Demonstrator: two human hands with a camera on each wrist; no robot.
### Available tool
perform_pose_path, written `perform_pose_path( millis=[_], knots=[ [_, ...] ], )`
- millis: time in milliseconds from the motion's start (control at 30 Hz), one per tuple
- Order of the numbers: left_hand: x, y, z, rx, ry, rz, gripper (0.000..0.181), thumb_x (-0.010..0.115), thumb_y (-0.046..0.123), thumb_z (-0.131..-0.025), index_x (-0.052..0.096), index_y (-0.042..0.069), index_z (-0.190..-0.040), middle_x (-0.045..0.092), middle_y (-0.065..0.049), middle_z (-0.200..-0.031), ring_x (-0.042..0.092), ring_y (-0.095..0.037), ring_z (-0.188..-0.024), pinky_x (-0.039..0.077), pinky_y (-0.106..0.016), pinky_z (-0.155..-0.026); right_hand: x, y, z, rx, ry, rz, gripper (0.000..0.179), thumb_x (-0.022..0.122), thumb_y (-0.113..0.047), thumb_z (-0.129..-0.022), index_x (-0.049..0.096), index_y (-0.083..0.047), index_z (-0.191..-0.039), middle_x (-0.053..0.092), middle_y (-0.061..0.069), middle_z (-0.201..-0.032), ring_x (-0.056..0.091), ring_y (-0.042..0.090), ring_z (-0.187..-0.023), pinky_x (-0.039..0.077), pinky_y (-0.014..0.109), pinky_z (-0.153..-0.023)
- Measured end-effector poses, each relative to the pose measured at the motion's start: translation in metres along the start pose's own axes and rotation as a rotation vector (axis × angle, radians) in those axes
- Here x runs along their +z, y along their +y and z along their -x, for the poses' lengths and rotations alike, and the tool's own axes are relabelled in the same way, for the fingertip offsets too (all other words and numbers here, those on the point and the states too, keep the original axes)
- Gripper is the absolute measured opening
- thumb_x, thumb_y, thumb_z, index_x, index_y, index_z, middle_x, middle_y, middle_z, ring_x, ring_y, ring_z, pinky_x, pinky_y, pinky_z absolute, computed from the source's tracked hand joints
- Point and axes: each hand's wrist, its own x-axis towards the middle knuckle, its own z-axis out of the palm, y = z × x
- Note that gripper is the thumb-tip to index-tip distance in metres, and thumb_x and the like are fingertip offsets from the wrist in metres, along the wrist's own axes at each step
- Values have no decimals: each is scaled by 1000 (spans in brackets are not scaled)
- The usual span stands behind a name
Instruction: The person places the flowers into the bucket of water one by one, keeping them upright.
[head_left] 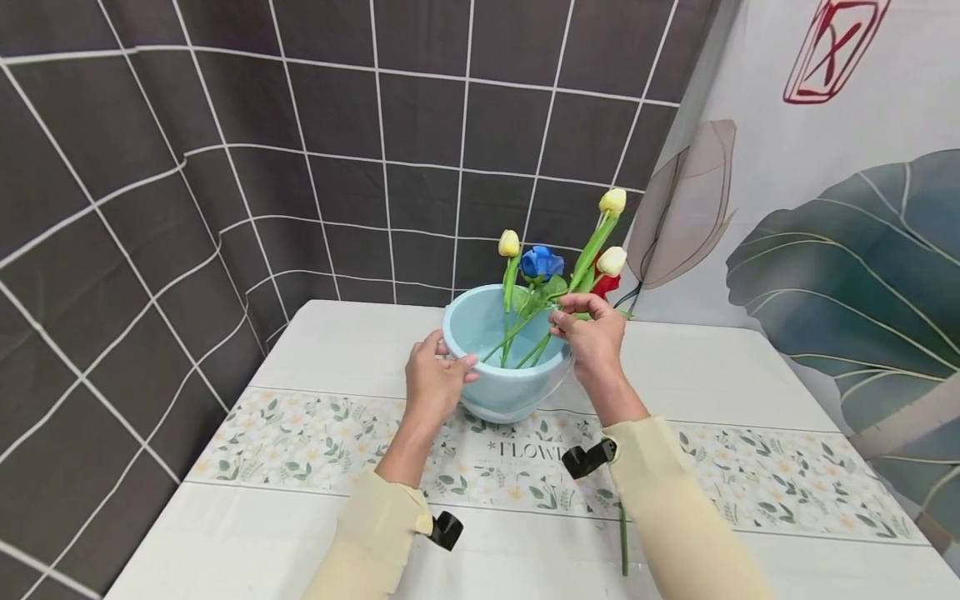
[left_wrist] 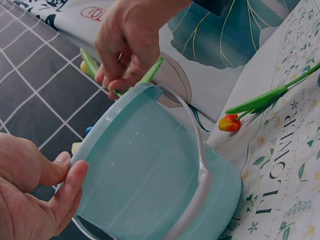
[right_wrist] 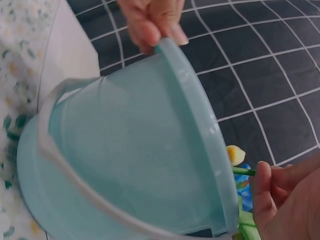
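Observation:
A light blue bucket (head_left: 502,387) stands on the table. My left hand (head_left: 435,379) grips its near left rim, the thumb over the edge. Over the right side of the rim, my right hand (head_left: 596,333) pinches a thin green flower stem (right_wrist: 244,171) between thumb and fingertips; which blossom it bears I cannot tell. Inside the bucket lean yellow tulips (head_left: 509,243) and a blue rose (head_left: 542,262), their stems crossing. A pale tulip (head_left: 612,261) and a red flower (head_left: 606,283) show just above the right hand, partly hidden by leaves and fingers.
An orange-red tulip (left_wrist: 229,123) lies on the table right of the bucket; its stem (head_left: 624,537) shows beside the right sleeve. A floral cloth strip (head_left: 300,437) crosses the white table (head_left: 352,342). A dark gridded backdrop (head_left: 337,117) hangs close behind. The bucket's pale handle (left_wrist: 202,170) hangs down.

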Motion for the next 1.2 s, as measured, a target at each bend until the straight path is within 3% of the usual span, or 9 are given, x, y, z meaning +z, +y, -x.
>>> perform_pose_path(
  millis=[300,567,700,833,1000,1200],
  knots=[
    [1,-2,1,3,-7,-1,68,68,5,-88,34,1,-147,46,-14,-116,71,-19,-77,59,-20,-66,-3,7,6,-24,-58,194,17,66,15,-82,64,8,-97,55,11,-87,66,12,-66,60,23,-63],
    [2,-2,1,12,-3,-15,67,69,6,-88,36,1,-146,46,-14,-115,71,-19,-77,59,-21,-65,-3,6,9,-122,-148,453,10,66,10,-81,69,7,-90,62,10,-76,62,9,-59,57,21,-59],
    [3,-3,1,15,-8,-13,66,69,6,-88,37,2,-146,46,-14,-115,71,-19,-77,59,-21,-65,-3,5,11,-140,-164,521,6,68,3,-84,71,5,-89,64,12,-77,64,15,-62,56,22,-59],
    [3,-2,1,10,-12,-9,66,69,5,-88,37,1,-145,46,-14,-115,71,-19,-77,59,-21,-66,-4,3,14,-115,-130,471,15,66,-10,-92,70,4,-95,64,13,-84,67,21,-68,57,25,-60],
    [2,-2,0,4,-5,-19,67,69,7,-87,37,2,-145,46,-13,-115,71,-18,-78,59,-23,-67,-8,-2,15,-109,-52,320,36,53,-28,-100,66,5,-103,63,14,-85,63,12,-62,54,22,-55],
    [0,0,0,13,-2,-18,66,70,6,-87,38,2,-145,47,-13,-115,71,-18,-80,59,-23,-69,-20,-7,14,-127,21,172,36,46,-25,-103,60,8,-105,61,6,-76,59,7,-56,52,17,-50]
  ],
)
